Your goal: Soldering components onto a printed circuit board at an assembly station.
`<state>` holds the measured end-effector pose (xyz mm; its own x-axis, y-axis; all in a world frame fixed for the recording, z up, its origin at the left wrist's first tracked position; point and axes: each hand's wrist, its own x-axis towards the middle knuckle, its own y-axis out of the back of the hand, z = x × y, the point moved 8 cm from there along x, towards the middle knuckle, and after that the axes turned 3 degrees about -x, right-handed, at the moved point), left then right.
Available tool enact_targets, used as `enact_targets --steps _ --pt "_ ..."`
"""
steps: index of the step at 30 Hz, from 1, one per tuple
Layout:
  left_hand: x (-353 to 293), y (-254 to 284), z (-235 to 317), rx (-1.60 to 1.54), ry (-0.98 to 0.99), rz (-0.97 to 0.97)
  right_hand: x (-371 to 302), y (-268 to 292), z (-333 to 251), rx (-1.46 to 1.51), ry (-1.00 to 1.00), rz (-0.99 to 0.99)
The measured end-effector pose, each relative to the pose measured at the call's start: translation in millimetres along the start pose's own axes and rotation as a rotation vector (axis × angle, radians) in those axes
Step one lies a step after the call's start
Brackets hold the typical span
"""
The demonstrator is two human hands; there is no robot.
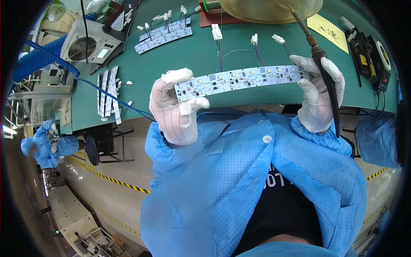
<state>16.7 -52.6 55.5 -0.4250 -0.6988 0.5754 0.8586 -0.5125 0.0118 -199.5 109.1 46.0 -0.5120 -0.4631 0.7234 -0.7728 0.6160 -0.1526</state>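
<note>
A green tabletop (150,64) is stretching out around the held circuit board (250,79), a long white strip that is marking the clock's centre. Between nine and ten o'clock, well apart, a pale machine (87,40) with a round fan grille is standing. Between twelve and one, a yellowish bowl (252,10) is resting; near three, a black device (380,76) is showing a red light. At two, a yellow sheet (329,32) is lying, dotted with dark specks. Wired boards (165,42) are lying together at ten, loose boards (113,88) at nine, and a blue cord (122,103) is crossing in front of these last.

Both gloved hands are gripping the board. The left hand (175,109) is pinching its nine-o'clock end, thumb below, fingers above. The right hand (317,100) is closing on the three-o'clock end while also holding a soldering iron (317,52), which is passing in front of the palm, its tip pointing toward eleven. Three white connectors (217,32) are trailing on wires from the board's twelve-o'clock edge.
</note>
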Motion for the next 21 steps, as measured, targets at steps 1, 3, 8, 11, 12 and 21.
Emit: enact_targets --steps 1,3,8,11,12,21 --pt "-1 -1 -1 -0.019 0.007 0.009 1 1 1 -0.003 -0.022 0.005" --pt "1 -1 -6 -0.082 -0.001 -0.025 1 4 2 -0.015 -0.042 0.018" --pt "-1 11 -17 -0.286 0.025 -0.094 3 3 2 0.131 -0.117 0.007" --pt "1 17 -23 -0.356 0.073 -0.094 5 3 3 0.25 -0.171 0.002" --pt "2 18 -22 -0.347 0.084 -0.099 7 3 1 0.258 -0.165 -0.024" --pt "0 11 -19 -0.16 0.096 -0.008 7 5 -2 0.27 -0.145 -0.055"
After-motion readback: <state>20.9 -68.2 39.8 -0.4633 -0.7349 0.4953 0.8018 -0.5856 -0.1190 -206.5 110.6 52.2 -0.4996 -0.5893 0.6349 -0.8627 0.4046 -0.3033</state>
